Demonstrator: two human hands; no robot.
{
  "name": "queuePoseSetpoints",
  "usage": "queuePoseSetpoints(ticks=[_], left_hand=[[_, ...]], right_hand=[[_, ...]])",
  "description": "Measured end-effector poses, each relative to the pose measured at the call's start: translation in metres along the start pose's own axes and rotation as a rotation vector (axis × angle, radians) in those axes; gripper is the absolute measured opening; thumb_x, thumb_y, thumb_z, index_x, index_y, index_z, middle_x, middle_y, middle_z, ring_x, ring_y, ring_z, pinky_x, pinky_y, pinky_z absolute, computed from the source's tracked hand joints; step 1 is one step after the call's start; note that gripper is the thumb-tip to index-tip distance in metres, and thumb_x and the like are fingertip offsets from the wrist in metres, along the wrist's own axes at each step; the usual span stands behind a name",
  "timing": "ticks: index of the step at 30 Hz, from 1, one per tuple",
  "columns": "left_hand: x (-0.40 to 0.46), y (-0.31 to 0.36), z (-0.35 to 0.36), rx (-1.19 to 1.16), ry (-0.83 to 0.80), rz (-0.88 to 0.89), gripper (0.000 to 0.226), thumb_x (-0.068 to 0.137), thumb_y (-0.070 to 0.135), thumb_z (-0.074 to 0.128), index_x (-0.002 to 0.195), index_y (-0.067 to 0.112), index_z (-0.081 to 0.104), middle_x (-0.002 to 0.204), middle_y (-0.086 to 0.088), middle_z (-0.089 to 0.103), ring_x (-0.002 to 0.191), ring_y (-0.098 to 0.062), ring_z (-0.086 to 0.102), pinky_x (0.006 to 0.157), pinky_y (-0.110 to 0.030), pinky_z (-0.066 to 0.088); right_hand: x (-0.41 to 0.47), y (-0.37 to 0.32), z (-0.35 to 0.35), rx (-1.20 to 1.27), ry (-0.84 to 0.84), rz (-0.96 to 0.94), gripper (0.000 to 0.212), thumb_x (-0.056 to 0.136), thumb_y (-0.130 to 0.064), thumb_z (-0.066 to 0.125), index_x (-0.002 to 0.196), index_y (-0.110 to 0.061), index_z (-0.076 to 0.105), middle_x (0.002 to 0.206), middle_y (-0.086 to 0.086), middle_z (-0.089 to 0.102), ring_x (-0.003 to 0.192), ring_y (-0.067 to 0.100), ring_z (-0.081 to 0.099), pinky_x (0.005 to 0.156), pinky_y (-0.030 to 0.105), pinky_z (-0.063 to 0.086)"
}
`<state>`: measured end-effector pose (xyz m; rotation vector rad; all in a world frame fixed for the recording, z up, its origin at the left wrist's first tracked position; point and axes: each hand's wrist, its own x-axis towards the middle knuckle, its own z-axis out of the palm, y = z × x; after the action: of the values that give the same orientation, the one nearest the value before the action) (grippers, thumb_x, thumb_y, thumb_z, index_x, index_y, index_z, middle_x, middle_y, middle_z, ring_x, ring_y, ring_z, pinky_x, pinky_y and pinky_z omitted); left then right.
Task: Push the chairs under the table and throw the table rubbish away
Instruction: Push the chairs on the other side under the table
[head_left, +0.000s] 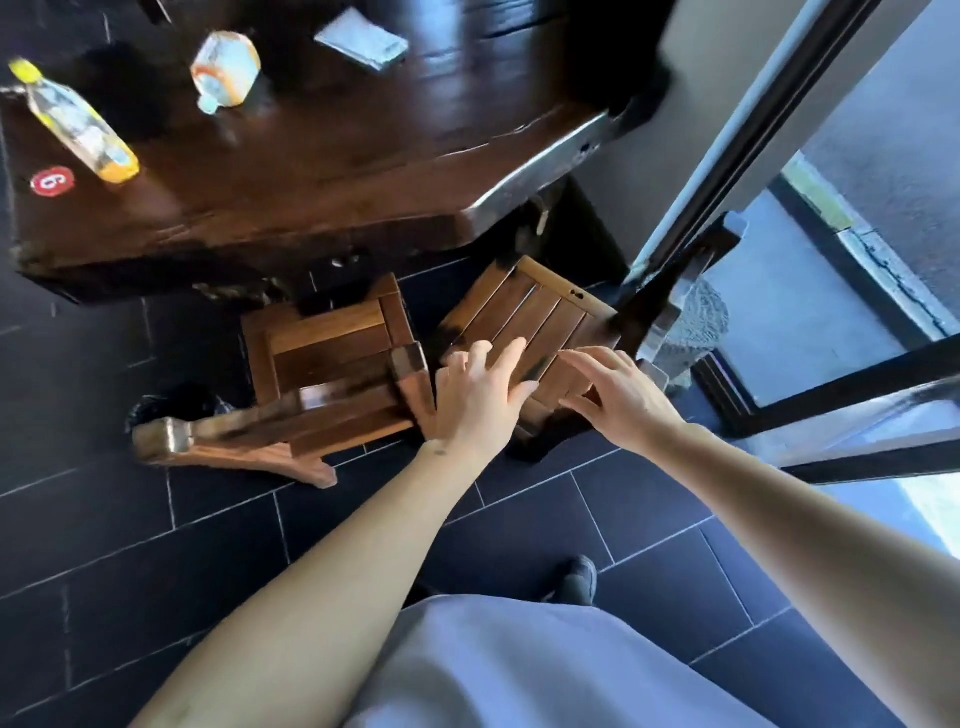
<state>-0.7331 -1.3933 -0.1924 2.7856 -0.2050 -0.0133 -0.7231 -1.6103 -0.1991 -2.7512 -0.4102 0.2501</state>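
Right of centre, both hands, left hand (475, 395) and right hand (618, 395), hover spread-fingered, grasping nothing, over the right chair (535, 317); rigid, probably heavy wood, best pushed at its back rail.

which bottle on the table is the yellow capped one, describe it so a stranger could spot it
Start at the dark wooden table and go to its left end, by the round red sticker. The bottle lies there on its side: long, clear, yellow-capped, unlike the short squat container further right.
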Motion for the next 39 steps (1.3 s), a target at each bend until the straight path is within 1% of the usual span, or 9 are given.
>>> queuePoseSetpoints(ticks=[4,7,11,19,23,26,30,36,39], left_hand=[[-0.001,0.076,0.021,-0.002,-0.007,-0.069,0.049,0.102,0.052,0.037,0.144,0.029,0.046,0.132,-0.013,0.057,0.112,-0.035,0.056,0.09,-0.05,0.048],[0.007,0.118,0.033,0.005,-0.003,-0.108,0.05,0.102,0.054,0.034,0.145,0.029,0.043,0.133,-0.012,0.055,0.112,-0.035,0.055,0.09,-0.047,0.046],[0.02,0.153,0.042,-0.001,-0.005,-0.134,0.049,0.103,0.052,0.034,0.146,0.029,0.043,0.131,-0.01,0.056,0.114,-0.032,0.056,0.091,-0.046,0.046],[0.072,0.186,0.07,-0.031,-0.029,-0.162,0.05,0.103,0.051,0.037,0.148,0.03,0.04,0.133,-0.008,0.055,0.112,-0.028,0.058,0.091,-0.044,0.051],[0.11,0.206,0.089,-0.036,-0.052,-0.166,0.049,0.102,0.051,0.037,0.147,0.03,0.041,0.133,-0.007,0.055,0.113,-0.027,0.057,0.092,-0.041,0.049],[0.137,0.216,0.101,-0.035,-0.09,-0.155,0.051,0.102,0.05,0.038,0.148,0.029,0.04,0.133,-0.007,0.055,0.113,-0.025,0.056,0.089,-0.036,0.048],[0.166,0.221,0.112,-0.037,-0.119,-0.171,0.053,0.102,0.048,0.041,0.152,0.031,0.034,0.132,-0.006,0.055,0.107,-0.025,0.057,0.083,-0.034,0.048],[0.198,0.22,0.121,-0.066,-0.148,-0.233,0.058,0.102,0.048,0.043,0.156,0.033,0.027,0.136,-0.009,0.053,0.11,-0.025,0.057,0.083,-0.032,0.048],[0.208,0.219,0.126,-0.105,-0.142,-0.296,0.061,0.101,0.05,0.043,0.156,0.031,0.025,0.135,-0.011,0.053,0.11,-0.027,0.057,0.085,-0.035,0.051]], right_hand=[[-0.029,0.067,-0.03,0.008,-0.013,0.006,0.062,0.095,-0.044,0.064,0.15,-0.029,0.041,0.142,-0.001,0.052,0.131,0.026,0.045,0.106,0.04,0.042],[-0.044,0.108,-0.041,0.02,-0.016,0.007,0.057,0.095,-0.045,0.063,0.147,-0.03,0.044,0.138,-0.002,0.054,0.126,0.028,0.048,0.101,0.041,0.045],[-0.047,0.147,-0.057,-0.001,-0.021,0.006,0.047,0.099,-0.047,0.055,0.143,-0.034,0.047,0.138,-0.002,0.056,0.122,0.028,0.052,0.097,0.046,0.049],[0.001,0.202,-0.085,-0.018,-0.053,0.012,0.052,0.099,-0.048,0.052,0.148,-0.034,0.042,0.141,0.0,0.053,0.128,0.028,0.048,0.102,0.046,0.046],[0.034,0.232,-0.098,0.022,-0.068,0.051,0.045,0.098,-0.045,0.056,0.141,-0.037,0.047,0.136,0.0,0.054,0.126,0.027,0.048,0.102,0.043,0.045],[0.053,0.255,-0.105,0.011,-0.114,0.064,0.045,0.097,-0.047,0.056,0.14,-0.039,0.047,0.133,0.0,0.055,0.125,0.026,0.047,0.098,0.041,0.048],[0.081,0.275,-0.111,-0.016,-0.187,0.044,0.047,0.096,-0.045,0.059,0.141,-0.037,0.048,0.132,0.0,0.055,0.124,0.026,0.048,0.095,0.041,0.048],[0.132,0.284,-0.114,-0.03,-0.216,-0.047,0.052,0.095,-0.033,0.064,0.145,-0.029,0.048,0.133,0.003,0.055,0.121,0.03,0.051,0.096,0.044,0.05],[0.154,0.283,-0.114,-0.062,-0.262,-0.1,0.051,0.096,-0.031,0.063,0.145,-0.031,0.046,0.134,0.001,0.053,0.122,0.027,0.05,0.095,0.044,0.051]])
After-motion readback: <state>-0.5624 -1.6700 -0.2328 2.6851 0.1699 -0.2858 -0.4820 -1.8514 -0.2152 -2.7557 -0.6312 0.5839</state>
